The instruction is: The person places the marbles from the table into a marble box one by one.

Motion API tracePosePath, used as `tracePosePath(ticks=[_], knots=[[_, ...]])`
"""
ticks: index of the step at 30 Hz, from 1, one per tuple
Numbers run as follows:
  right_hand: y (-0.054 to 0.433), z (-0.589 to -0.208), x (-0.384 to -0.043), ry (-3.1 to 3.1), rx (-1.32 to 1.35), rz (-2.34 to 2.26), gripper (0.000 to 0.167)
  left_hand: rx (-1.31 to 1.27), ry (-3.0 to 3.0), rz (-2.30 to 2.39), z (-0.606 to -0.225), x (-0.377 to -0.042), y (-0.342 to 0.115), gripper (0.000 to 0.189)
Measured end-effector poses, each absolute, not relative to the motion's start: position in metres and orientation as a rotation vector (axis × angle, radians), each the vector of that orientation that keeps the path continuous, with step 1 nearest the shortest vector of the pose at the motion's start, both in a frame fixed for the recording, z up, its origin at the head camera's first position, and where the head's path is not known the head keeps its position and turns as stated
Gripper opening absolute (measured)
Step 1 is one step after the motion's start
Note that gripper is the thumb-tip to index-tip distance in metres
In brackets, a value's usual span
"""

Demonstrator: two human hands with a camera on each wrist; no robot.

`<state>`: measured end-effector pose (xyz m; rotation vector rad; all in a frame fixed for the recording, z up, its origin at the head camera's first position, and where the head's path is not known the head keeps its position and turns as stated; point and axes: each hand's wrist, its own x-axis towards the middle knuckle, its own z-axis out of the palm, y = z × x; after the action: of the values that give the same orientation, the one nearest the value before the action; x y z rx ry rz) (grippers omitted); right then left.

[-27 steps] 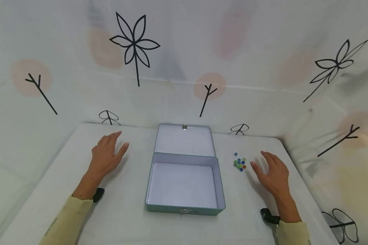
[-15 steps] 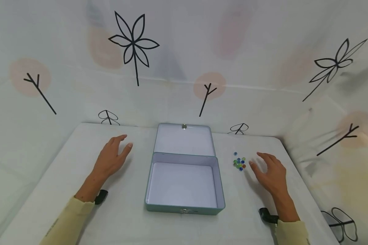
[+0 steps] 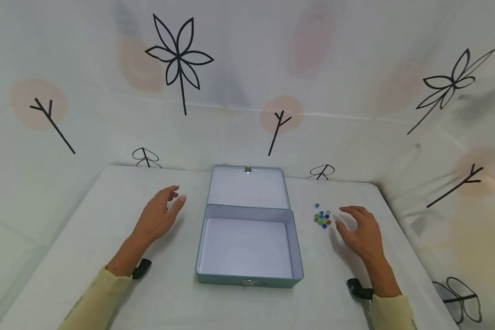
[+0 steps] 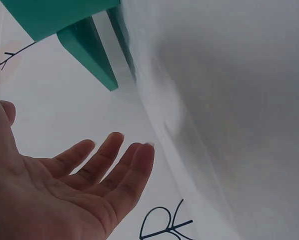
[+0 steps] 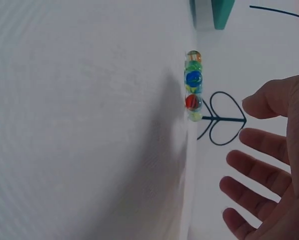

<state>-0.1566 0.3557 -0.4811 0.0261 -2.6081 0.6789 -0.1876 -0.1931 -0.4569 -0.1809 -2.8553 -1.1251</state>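
Note:
A green metal box (image 3: 249, 281) with a pale inside stands in the middle of the table, its lid (image 3: 247, 187) tipped back on the far side. Nothing lies inside it. Right of the box is a cluster of glass marbles (image 3: 322, 219) in blue, green and orange, with one blue marble (image 3: 317, 205) a little apart. My right hand (image 3: 364, 233) hovers just right of the marbles, fingers loosely bent and touching nothing; the right wrist view shows the marbles (image 5: 193, 80) beyond the thumb. Left of the box, my left hand (image 3: 158, 215) is held above the table with relaxed fingers, holding nothing.
The white-covered table (image 3: 247, 311) reaches back to a pale cloth wall (image 3: 231, 133) with plant drawings. Another cloth wall (image 3: 449, 238) rises along the right side. A dark wrist camera (image 3: 142, 269) sits at the left wrist, another camera (image 3: 359, 289) at the right.
My left hand has moved right and slightly nearer, toward the box, its fingers bending a little more. My right hand has drifted slightly left toward the marbles. Box and marbles stay put.

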Motion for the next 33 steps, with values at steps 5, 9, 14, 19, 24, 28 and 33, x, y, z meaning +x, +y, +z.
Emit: tracePosePath(ticks=[5,9,14,19,24,28,33], knots=[[0.353,-0.48,-0.156,-2.618,0.022,0.697,0.032,-0.221,-2.864,-1.212,-0.456,-0.183,-0.185,0.073],[0.352,-0.481,-0.155,-2.627,0.033,0.702,0.032,-0.243,-2.877,-1.263,-0.456,-0.178,-0.178,0.071],[0.353,-0.484,-0.156,-2.632,0.057,0.696,0.032,-0.258,-2.894,-1.304,-0.457,-0.169,-0.169,0.069],[0.353,-0.484,-0.157,-2.63,0.083,0.703,0.031,-0.256,-2.908,-1.391,-0.46,-0.162,-0.161,0.07],[0.353,-0.485,-0.157,-2.643,0.115,0.707,0.031,-0.276,-2.907,-1.474,-0.463,-0.158,-0.155,0.07],[0.353,-0.485,-0.157,-2.687,0.119,0.701,0.032,-0.305,-2.907,-1.485,-0.464,-0.155,-0.152,0.068],[0.351,-0.485,-0.158,-2.732,0.143,0.697,0.031,-0.331,-2.885,-1.539,-0.467,-0.151,-0.15,0.062]])
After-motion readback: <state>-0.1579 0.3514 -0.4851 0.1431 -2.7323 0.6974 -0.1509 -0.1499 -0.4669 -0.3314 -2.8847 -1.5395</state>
